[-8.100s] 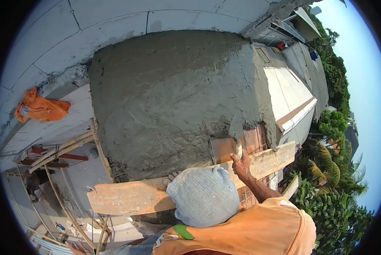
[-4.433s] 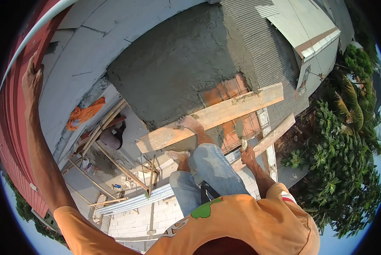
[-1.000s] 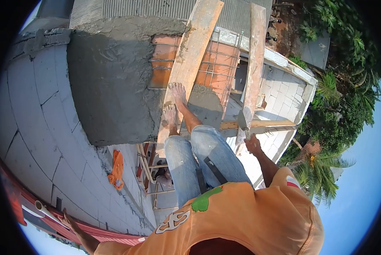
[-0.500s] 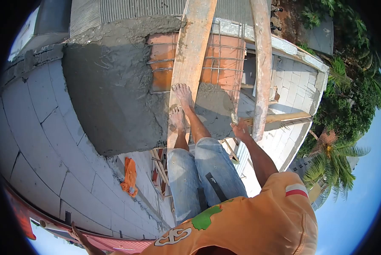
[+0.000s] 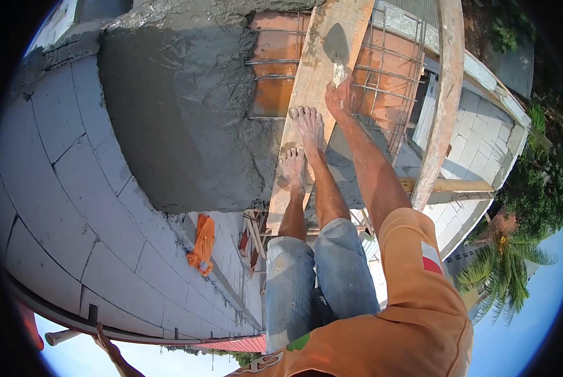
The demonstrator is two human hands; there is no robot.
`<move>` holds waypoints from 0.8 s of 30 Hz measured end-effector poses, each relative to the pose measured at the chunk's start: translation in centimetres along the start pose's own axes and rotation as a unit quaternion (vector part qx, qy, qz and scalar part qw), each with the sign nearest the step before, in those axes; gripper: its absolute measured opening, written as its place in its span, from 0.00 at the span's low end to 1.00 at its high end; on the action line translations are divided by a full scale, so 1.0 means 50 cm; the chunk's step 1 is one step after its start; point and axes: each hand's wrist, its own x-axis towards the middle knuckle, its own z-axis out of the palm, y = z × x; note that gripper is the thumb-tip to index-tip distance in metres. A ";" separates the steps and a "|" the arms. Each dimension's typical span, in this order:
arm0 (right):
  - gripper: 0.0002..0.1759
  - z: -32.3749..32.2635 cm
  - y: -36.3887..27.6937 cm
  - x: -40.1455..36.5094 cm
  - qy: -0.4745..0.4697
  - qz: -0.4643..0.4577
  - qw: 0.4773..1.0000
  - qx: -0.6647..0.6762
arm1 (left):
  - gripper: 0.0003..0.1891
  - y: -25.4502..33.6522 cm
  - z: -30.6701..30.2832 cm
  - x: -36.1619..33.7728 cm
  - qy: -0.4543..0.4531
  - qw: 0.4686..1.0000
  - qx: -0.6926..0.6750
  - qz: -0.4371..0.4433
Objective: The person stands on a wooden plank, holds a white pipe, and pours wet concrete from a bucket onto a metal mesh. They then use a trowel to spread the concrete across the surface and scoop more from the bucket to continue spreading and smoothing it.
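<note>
The right hand [image 5: 342,97] reaches forward and down past the knees, its fingers closed round the pale handle of a trowel [image 5: 336,53]. The trowel sits over the upper part of the wooden plank [image 5: 306,135] on which the person stands. Its long axis runs nearly along the plank's length. The grey, mortar-coated blade points away from the person, toward the top of the view, and the handle end points back toward the feet. Whether the blade touches the wood or hangs just above it cannot be told.

The front bare foot [image 5: 309,125] is on the plank just beside the right hand, and the rear bare foot [image 5: 292,171] stands close behind it.

The left hand [image 5: 107,342] is far off at the lower left edge, up against the rim of the white block wall [image 5: 55,182], near a pale pipe end [image 5: 55,338]. Whether its fingers grip anything cannot be told.

To the left of the plank is a wall face covered in wet grey mortar [image 5: 181,113]. Bare orange brick [image 5: 274,69] shows beside it. A steel bar grid [image 5: 388,78] lies to the right of the plank, and a second plank [image 5: 443,100] runs further right. An orange cloth [image 5: 202,245] lies well below.
</note>
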 end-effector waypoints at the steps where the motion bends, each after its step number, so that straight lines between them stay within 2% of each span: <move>1: 0.29 0.026 0.004 0.014 -0.009 0.005 1.000 -0.001 | 0.26 0.002 0.003 0.003 0.004 1.000 0.000 -0.001; 3: 0.32 0.066 0.016 0.038 0.052 -0.052 0.997 0.008 | 0.27 0.004 0.001 0.011 0.002 1.000 0.010 -0.005; 4: 0.32 0.070 0.024 0.040 0.046 -0.046 0.998 0.004 | 0.27 0.006 0.001 0.018 0.001 1.000 0.016 -0.008; 6: 0.36 0.077 0.032 0.045 -0.089 -0.011 0.996 -0.009 | 0.27 0.011 0.004 0.026 0.002 1.000 0.022 -0.010; 9: 0.38 0.069 0.045 0.008 -0.061 -0.034 0.997 -0.018 | 0.28 0.010 0.008 0.032 0.011 0.999 0.027 -0.015; 12: 0.38 0.060 0.118 -0.028 -0.064 -0.040 0.996 -0.040 | 0.28 -0.005 0.007 0.032 0.022 0.999 0.029 -0.023; 14: 0.37 0.015 0.168 -0.090 -0.069 -0.062 0.995 -0.044 | 0.28 -0.025 0.007 0.027 0.039 0.999 0.021 -0.027; 15: 0.37 -0.009 0.195 -0.124 -0.089 -0.040 0.993 -0.066 | 0.29 -0.037 0.006 0.024 0.049 0.998 0.018 -0.030; 17: 0.36 -0.086 0.257 -0.206 -0.131 -0.058 0.988 -0.066 | 0.29 -0.055 0.006 0.024 0.068 0.997 0.013 -0.039; 18: 0.35 -0.120 0.279 -0.241 -0.136 -0.068 0.981 -0.125 | 0.29 -0.052 0.010 0.015 0.081 0.996 0.009 -0.046; 19: 0.35 -0.170 0.302 -0.284 -0.156 -0.117 0.981 -0.009 | 0.30 -0.046 0.014 0.011 0.084 0.996 -0.016 -0.036; 20: 0.35 -0.183 0.431 -0.288 -0.137 -0.277 0.951 -0.031 | 0.25 -0.006 0.032 0.007 0.146 0.989 0.004 -0.001; 21: 0.36 -0.234 0.354 -0.329 -0.100 -0.232 0.959 -0.129 | 0.25 0.017 0.033 0.000 0.156 0.988 0.003 0.007; 22: 0.35 -0.289 0.330 -0.350 -0.187 -0.165 0.956 -0.153 | 0.24 -0.026 0.013 0.008 0.116 0.990 -0.022 -0.074; 23: 0.35 -0.288 0.431 -0.335 -0.190 -0.203 0.945 -0.175 | 0.24 -0.037 0.026 0.015 0.198 0.975 0.026 -0.092; 24: 0.33 -0.356 0.259 -0.385 -0.196 -0.221 0.944 -0.146 | 0.25 0.008 0.035 0.006 0.225 0.971 0.027 -0.078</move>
